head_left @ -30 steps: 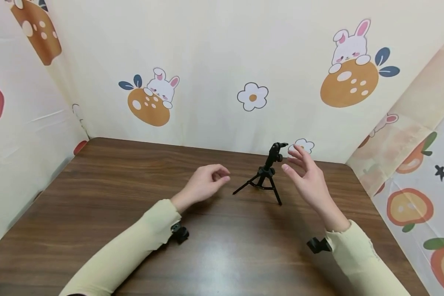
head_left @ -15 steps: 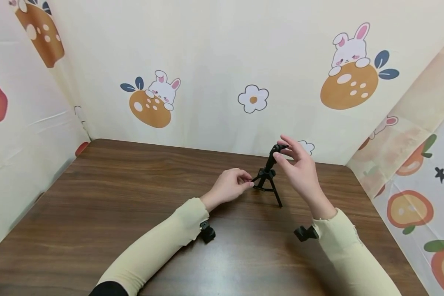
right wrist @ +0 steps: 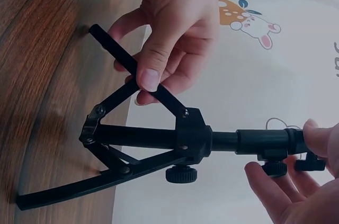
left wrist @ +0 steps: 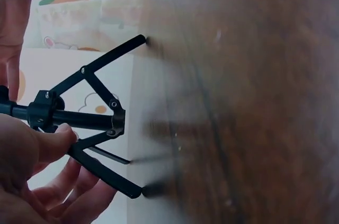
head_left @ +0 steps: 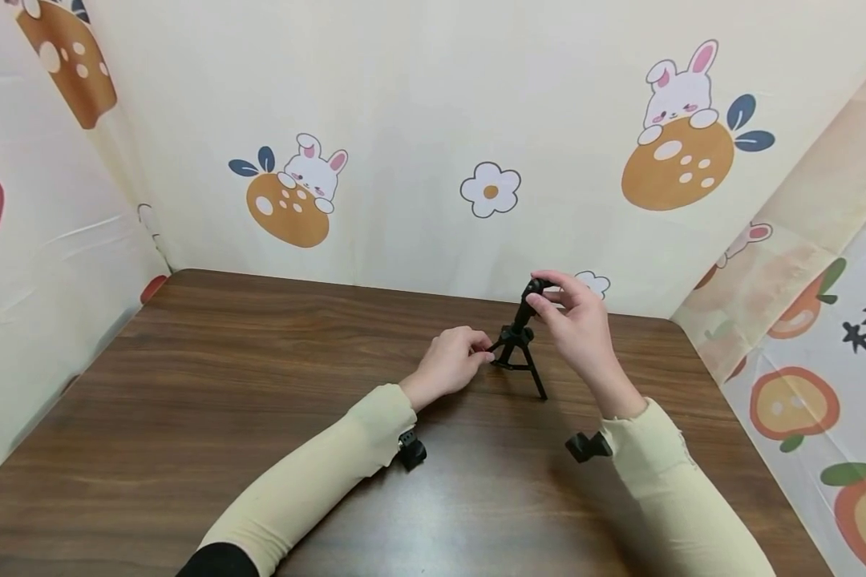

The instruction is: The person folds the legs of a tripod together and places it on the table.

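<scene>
A small black tripod [head_left: 517,340] stands upright on the wooden table, its legs spread. My left hand [head_left: 453,359] pinches one leg [right wrist: 117,50] between thumb and fingers, near where the brace joins it. At the top, my right hand [head_left: 576,320] grips the tripod's head, thumb on the near side and fingers around the back. Seen from the right wrist, the center column [right wrist: 135,136] runs between the legs, with a round knob [right wrist: 181,174] below the collar. Another knob [right wrist: 274,168] sits by the right fingers. In the left wrist view, the leg tips meet the tabletop.
The brown wooden table [head_left: 260,385] extends to both sides and toward the front. Behind it hangs a pale cloth [head_left: 404,160] printed with rabbits and fruit, close behind the tripod. More printed cloth closes in the left and right sides. Each wrist carries a small black camera [head_left: 411,450].
My left hand has moved right and taken hold of a tripod leg. My right hand has come left from beside the tripod and closed around its head. The tripod stays in place.
</scene>
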`<action>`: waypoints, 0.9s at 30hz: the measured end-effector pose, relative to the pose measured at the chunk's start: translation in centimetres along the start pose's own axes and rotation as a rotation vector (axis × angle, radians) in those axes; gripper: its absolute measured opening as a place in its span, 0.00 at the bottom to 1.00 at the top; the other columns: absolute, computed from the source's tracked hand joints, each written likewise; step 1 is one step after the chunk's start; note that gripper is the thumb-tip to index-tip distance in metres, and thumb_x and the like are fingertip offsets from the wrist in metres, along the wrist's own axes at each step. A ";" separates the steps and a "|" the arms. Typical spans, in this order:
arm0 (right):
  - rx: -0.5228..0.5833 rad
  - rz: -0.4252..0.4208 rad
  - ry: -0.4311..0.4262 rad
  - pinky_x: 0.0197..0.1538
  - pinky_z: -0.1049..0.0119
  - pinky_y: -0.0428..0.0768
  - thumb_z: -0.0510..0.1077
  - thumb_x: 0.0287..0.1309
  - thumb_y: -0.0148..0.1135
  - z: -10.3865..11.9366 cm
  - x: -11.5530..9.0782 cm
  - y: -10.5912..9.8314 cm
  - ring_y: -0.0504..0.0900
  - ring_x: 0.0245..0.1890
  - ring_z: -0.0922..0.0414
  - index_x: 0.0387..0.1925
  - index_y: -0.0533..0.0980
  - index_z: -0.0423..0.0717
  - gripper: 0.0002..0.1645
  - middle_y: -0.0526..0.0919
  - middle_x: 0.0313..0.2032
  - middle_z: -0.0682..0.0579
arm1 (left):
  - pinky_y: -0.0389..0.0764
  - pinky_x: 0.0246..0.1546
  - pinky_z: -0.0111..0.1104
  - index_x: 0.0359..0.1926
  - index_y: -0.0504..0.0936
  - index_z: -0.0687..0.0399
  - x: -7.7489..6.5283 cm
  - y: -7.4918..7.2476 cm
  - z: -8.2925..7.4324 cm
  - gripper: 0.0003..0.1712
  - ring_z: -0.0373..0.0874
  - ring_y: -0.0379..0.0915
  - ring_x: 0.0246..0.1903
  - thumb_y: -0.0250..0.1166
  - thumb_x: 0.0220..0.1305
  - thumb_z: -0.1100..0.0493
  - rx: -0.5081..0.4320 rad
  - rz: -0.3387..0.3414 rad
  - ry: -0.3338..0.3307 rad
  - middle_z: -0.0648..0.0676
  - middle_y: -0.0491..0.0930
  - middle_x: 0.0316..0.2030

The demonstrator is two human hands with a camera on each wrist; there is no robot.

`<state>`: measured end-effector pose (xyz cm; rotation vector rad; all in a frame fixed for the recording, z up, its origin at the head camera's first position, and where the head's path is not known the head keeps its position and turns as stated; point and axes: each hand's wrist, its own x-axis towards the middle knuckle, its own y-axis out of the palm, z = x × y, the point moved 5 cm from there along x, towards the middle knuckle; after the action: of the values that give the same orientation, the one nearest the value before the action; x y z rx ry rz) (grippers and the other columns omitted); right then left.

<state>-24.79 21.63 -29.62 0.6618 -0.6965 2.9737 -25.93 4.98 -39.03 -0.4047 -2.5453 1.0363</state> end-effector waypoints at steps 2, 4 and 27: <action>-0.001 0.000 -0.016 0.45 0.60 0.83 0.38 0.66 0.63 0.2 0.1 0.1 0.83 0.48 0.53 0.58 0.78 0.44 0.20 0.77 0.55 0.46 | 0.75 0.35 0.34 0.40 0.87 0.52 0.0 -0.1 -0.3 0.05 0.39 0.74 0.33 0.67 0.67 0.57 0.013 0.004 0.008 0.47 0.79 0.34; -0.011 -0.001 -0.030 0.45 0.59 0.83 0.38 0.66 0.63 0.3 0.1 0.1 0.83 0.47 0.55 0.58 0.78 0.44 0.19 0.77 0.54 0.46 | 0.74 0.34 0.34 0.40 0.86 0.52 0.0 -0.1 -0.5 0.05 0.40 0.73 0.32 0.67 0.67 0.58 0.023 0.010 0.003 0.47 0.77 0.34; -0.036 0.028 -0.077 0.43 0.66 0.83 0.35 0.64 0.65 1.9 -0.6 0.6 0.84 0.47 0.51 0.54 0.79 0.43 0.17 0.80 0.50 0.47 | 0.70 0.37 0.31 0.35 0.81 0.57 -0.6 0.2 -0.9 0.03 0.41 0.68 0.34 0.66 0.67 0.63 -0.133 -0.001 0.031 0.50 0.70 0.34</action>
<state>-23.52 20.33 -28.57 0.7748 -0.7679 2.9676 -24.95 5.37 -38.69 -0.4512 -2.5949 0.8560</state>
